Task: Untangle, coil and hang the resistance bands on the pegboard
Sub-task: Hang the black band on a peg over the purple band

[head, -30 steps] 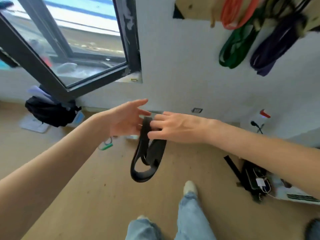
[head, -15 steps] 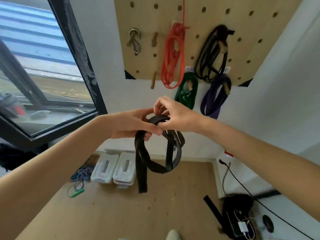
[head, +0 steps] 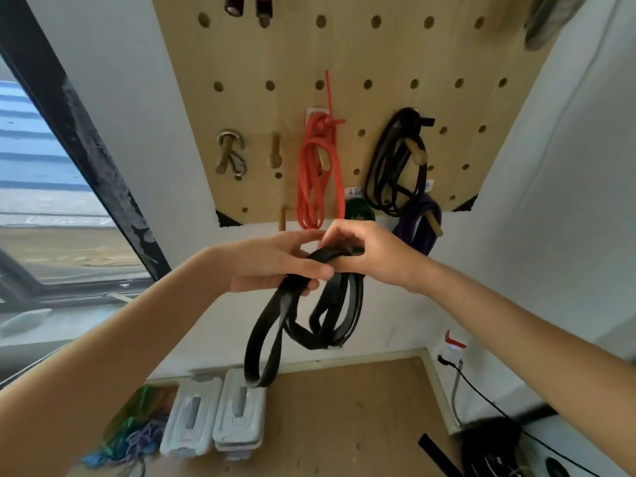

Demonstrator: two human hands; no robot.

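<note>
My view has tilted up since a second ago, bringing the pegboard (head: 344,56) to twelve o'clock. My left hand (head: 275,266) now pinches the black band (head: 323,304) at centre, my right hand (head: 371,253) curls round its gathered loops: coiling nearly done, hanging next.

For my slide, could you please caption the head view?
Both hands coil a black band below the pegboard of hung bands.
</note>
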